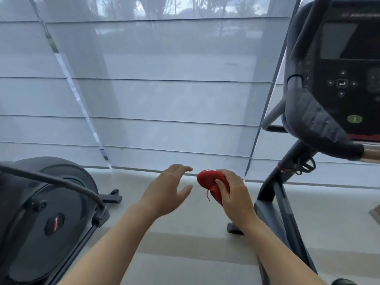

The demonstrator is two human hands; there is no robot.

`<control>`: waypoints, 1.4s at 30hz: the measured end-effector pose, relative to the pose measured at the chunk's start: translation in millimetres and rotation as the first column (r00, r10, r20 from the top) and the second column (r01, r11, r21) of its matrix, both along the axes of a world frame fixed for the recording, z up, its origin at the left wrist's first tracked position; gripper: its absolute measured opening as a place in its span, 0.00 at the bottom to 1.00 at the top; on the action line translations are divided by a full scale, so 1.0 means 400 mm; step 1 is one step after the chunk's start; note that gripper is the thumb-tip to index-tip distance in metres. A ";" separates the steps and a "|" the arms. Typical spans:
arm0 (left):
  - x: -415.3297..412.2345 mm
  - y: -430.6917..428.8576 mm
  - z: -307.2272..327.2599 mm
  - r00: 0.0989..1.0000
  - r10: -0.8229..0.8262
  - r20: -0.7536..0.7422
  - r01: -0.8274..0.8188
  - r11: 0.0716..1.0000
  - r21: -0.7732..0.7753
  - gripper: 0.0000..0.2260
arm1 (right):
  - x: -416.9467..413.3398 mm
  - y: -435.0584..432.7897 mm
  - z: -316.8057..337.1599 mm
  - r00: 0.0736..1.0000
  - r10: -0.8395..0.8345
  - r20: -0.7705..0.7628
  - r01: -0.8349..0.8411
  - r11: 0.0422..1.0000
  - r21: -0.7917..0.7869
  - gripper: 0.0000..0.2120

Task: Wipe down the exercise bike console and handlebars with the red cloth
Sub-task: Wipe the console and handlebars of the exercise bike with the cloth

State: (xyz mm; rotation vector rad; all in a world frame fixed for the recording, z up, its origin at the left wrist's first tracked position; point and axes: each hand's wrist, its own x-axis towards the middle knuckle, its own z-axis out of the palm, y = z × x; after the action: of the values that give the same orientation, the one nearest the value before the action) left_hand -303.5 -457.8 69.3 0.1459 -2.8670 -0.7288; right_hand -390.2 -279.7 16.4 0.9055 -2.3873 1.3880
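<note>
The cloth is bright red. Up and right of the cloth, the console is black with a green button and a red strip along its lower edge; the handlebar is dark grey. Behind the cloth, pale blue-grey blinds carry thin horizontal lines. Left of it stands a dark grey machine.

Sheer grey blinds hang across the windows beyond the left hand, letting in soft daylight and dim tree shapes. Below it lies a pale floor, and off to its left stands a dark exercise machine.
</note>
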 end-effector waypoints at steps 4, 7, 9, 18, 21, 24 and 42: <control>-0.145 -0.042 0.020 0.999 -0.031 -0.017 0.031 1.000 0.003 0.19 | -0.137 -0.029 0.040 0.998 -0.044 -0.040 0.043 0.999 -0.008 0.10; -0.240 -0.062 0.029 0.997 -0.069 -0.019 0.069 0.998 0.004 0.19 | -0.211 -0.037 0.051 0.997 -0.069 -0.045 0.068 0.998 -0.010 0.10; -0.304 -0.071 0.031 0.994 -0.107 -0.034 0.107 0.994 0.009 0.19 | -0.260 -0.036 0.044 0.992 -0.114 -0.053 0.116 0.993 0.036 0.09; -0.609 -0.084 0.041 0.923 -0.379 -0.069 0.383 0.922 0.051 0.19 | -0.416 -0.016 0.061 0.934 -0.354 -0.047 0.357 0.927 0.115 0.12; -0.725 -0.099 0.060 0.864 -0.494 -0.098 0.499 0.866 0.032 0.19 | -0.462 -0.037 0.077 0.882 -0.468 -0.059 0.472 0.876 0.099 0.12; -0.835 -0.121 0.086 0.782 -0.612 -0.116 0.615 0.788 -0.013 0.19 | -0.500 -0.079 0.103 0.819 -0.572 -0.038 0.574 0.816 0.068 0.11; -1.166 -0.137 0.349 0.236 -0.930 -0.281 0.881 0.327 -0.343 0.21 | -0.547 -0.215 0.420 0.376 -0.853 -0.362 0.915 0.404 0.001 0.15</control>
State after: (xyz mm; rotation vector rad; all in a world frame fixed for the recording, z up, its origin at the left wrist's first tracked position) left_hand -770.1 -512.4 208.8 -1.6643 -2.2432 -0.5785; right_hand -608.9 -365.6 184.6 -0.2428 -2.1490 0.4892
